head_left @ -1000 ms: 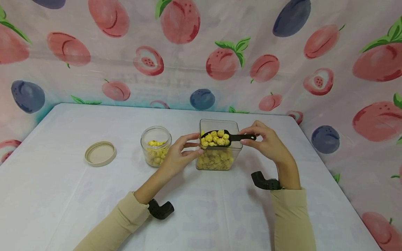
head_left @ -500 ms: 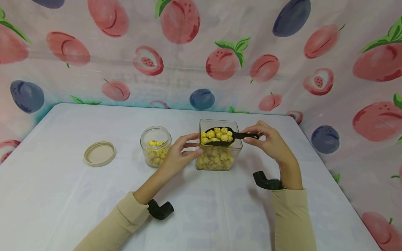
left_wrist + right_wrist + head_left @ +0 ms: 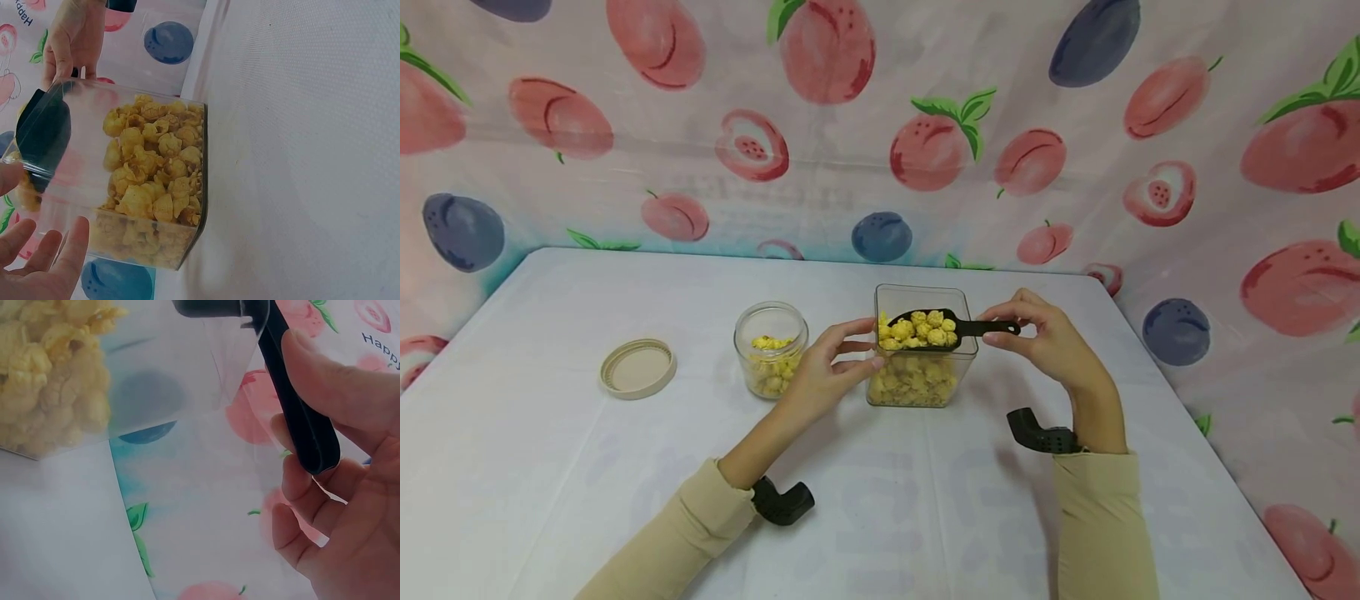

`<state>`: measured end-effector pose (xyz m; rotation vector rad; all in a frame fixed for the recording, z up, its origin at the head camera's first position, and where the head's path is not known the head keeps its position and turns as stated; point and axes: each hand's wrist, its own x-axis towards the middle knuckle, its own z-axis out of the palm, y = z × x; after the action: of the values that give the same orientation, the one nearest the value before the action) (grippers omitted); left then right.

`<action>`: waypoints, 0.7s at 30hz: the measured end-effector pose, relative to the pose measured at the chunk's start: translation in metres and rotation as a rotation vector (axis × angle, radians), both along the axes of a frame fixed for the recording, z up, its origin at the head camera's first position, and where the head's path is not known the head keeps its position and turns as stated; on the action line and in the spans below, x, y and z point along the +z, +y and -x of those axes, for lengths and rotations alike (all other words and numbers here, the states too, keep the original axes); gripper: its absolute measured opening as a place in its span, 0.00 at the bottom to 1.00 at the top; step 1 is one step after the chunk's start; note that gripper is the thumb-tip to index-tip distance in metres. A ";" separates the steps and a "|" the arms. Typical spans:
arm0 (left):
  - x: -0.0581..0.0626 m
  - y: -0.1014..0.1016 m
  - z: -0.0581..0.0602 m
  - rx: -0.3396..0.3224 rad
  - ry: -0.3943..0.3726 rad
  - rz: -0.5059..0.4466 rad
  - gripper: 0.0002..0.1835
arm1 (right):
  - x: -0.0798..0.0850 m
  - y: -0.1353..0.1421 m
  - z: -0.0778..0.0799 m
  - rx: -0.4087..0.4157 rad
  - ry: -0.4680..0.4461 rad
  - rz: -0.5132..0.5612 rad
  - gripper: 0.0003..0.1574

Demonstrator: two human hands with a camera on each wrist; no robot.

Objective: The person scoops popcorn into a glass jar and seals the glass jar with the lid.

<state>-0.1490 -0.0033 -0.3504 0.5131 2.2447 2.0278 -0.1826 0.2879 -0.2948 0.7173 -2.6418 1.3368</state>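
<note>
A clear square container [image 3: 917, 379] stands on the table, partly filled with yellow popcorn [image 3: 153, 162]. At its left side rests my left hand [image 3: 831, 362], the fingers fairly straight and the fingertips right at the wall. Between thumb and fingers, my right hand [image 3: 1037, 337] pinches the handle of a black scoop [image 3: 988, 327]. The scoop's bowl, heaped with popcorn [image 3: 928, 327], lies level within the container's mouth, above the popcorn below. In the right wrist view, the right thumb [image 3: 331, 381] presses along the scoop handle [image 3: 306, 425].
Left of the container stands a round clear jar [image 3: 771, 354], uncapped and partly filled with popcorn. Farther left lies a cream round lid [image 3: 638, 368]. White cloth covers the table [image 3: 880, 508], and a fruit-print sheet [image 3: 835, 179] hangs behind it.
My right hand has drawn the loaded scoop slightly to the right; its bowl tilted briefly and is level again. The left hand stays at the container's side.
</note>
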 end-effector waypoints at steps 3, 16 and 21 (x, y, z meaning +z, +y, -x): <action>0.000 0.000 0.000 -0.001 0.000 -0.003 0.28 | -0.002 -0.002 0.001 0.009 0.000 0.002 0.14; -0.001 0.000 0.001 -0.002 0.009 -0.003 0.27 | -0.004 -0.004 0.004 0.013 -0.055 0.012 0.13; -0.001 -0.001 0.001 -0.006 0.006 -0.004 0.27 | -0.004 -0.003 0.004 -0.013 -0.062 0.011 0.13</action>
<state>-0.1498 -0.0041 -0.3511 0.5262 2.2407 2.0308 -0.1862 0.2846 -0.2983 0.6661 -2.6791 1.3918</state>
